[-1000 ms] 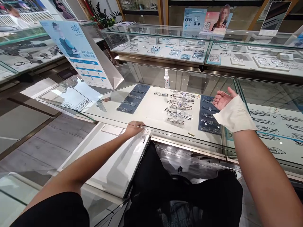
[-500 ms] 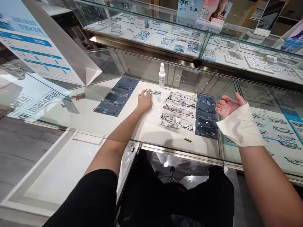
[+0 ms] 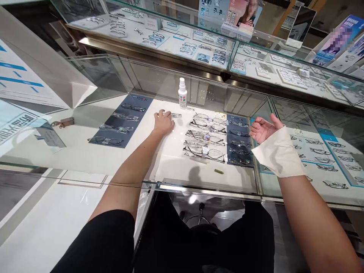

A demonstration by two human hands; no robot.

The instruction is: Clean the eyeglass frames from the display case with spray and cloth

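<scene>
The 2 arms [image 3: 129,167] are stretched forward; the left hand [image 3: 164,124] is turned palm down, fingers [image 3: 161,114] bent, while the right hand [image 3: 264,129] is held palm up, loosely curled.

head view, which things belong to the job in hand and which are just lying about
In the work, it seems:
small pair of glasses at the left hand, contact unclear
pale cloth over the wrist of the right hand
perhaps the spray bottle, untouched

Lying about, apparently:
gold-coloured strip
standing sign

Bare white strip [image 3: 174,146] between left forearm [image 3: 133,159] and middle glasses [image 3: 207,132], room to pass, bottle [image 3: 182,96] upright beyond left hand [image 3: 163,123], folded sign [image 3: 54,57] blocking far left corner
</scene>
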